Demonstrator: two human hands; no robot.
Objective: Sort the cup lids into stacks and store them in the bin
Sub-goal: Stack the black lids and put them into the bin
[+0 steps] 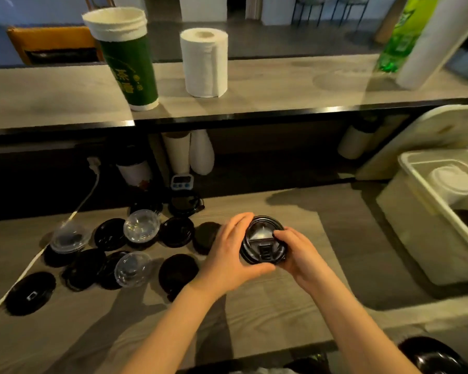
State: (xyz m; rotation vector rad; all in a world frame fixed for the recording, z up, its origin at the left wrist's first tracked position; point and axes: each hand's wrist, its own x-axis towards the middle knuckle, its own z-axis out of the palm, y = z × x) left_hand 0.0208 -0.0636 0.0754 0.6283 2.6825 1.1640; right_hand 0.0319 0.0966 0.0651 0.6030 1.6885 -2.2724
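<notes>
Left hand (227, 252), right hand (299, 253), both grips clasping one black lid (264, 245); three clear lids (141, 225)

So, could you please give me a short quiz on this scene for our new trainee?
1. True or false: the left hand and the right hand both hold a black lid.
2. The white bin stands: A) to the person's left, B) to the person's right, C) on a chair.
3. How many clear lids lie on the table?
Key: 1 true; 2 B; 3 three.
</notes>
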